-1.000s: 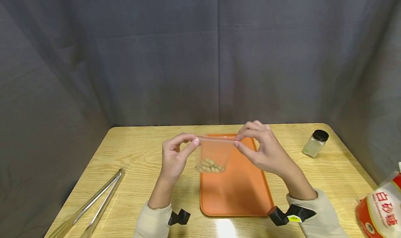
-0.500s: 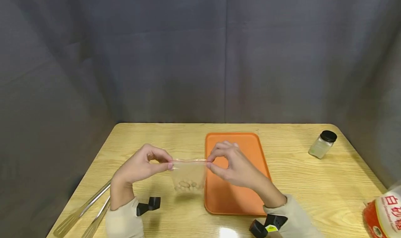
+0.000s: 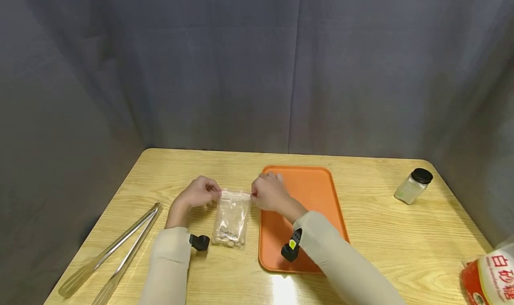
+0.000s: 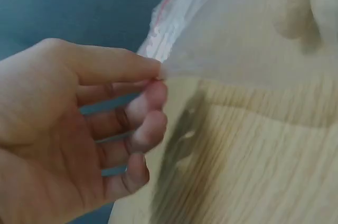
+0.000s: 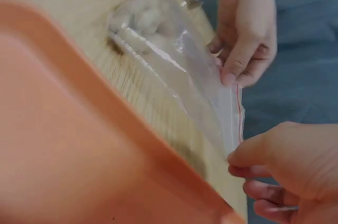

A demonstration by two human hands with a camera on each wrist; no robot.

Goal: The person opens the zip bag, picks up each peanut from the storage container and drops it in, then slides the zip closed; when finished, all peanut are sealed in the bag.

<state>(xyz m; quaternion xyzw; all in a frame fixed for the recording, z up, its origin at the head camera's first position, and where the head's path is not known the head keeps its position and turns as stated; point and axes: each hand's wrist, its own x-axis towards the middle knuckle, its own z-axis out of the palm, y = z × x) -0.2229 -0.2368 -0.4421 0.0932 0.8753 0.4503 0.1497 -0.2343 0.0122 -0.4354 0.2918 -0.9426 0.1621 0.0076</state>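
Observation:
A clear zip bag (image 3: 234,211) with a red line along its mouth hangs between my two hands, left of the orange tray. Several tan, peanut-like pieces (image 3: 228,237) lie at its bottom. My left hand (image 3: 197,192) pinches the left corner of the mouth between thumb and forefinger; its other fingers curl loosely in the left wrist view. At the opposite corner, my right hand (image 3: 272,193) pinches the bag, over the tray's left edge. The bag's lower end is close to the tabletop; whether it touches I cannot tell.
The orange tray (image 3: 309,193) lies right of the bag. Metal tongs (image 3: 134,247) rest at the left of the wooden table (image 3: 373,233). A black-lidded jar (image 3: 413,185) leans at the far right, and a red-and-white sugar bag (image 3: 491,274) stands at the front right.
Both hands have carried the bag leftward off the tray and lowered it toward the table. It now appears more flat-on to the head camera. Both hands keep their pinch.

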